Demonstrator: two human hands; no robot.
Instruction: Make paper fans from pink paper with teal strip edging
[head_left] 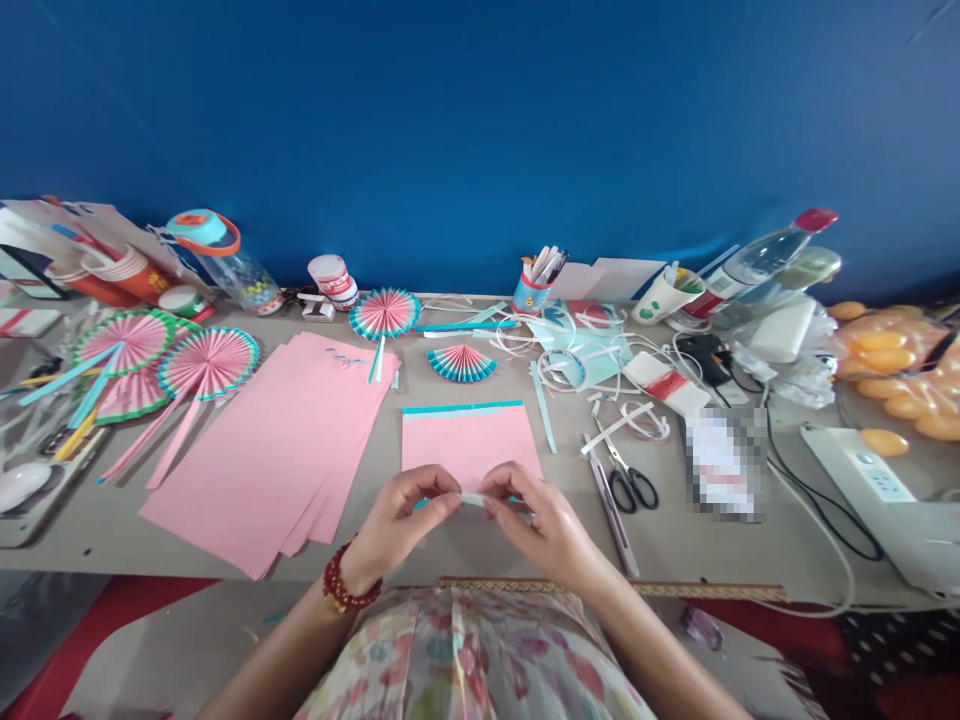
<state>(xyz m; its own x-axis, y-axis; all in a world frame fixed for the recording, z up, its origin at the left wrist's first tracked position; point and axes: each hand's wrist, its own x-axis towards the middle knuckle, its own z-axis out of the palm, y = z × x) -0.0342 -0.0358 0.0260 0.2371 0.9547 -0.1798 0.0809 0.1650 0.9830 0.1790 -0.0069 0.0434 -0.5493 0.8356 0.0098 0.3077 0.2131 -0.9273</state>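
My left hand (401, 520) and my right hand (536, 520) meet just above the table's near edge. Both pinch the ends of a small white strip (472, 498) held between them. Right behind the hands lies a pink paper sheet (469, 440) with a teal band along its far edge. A red bead bracelet sits on my left wrist.
A stack of pink sheets (285, 450) lies to the left, with finished pink-and-teal paper fans (206, 365) beyond it. Scissors (630, 480) and a craft knife (611, 505) lie to the right. A pen cup (532, 285), bottles, cables and a power strip (877, 475) crowd the back and right.
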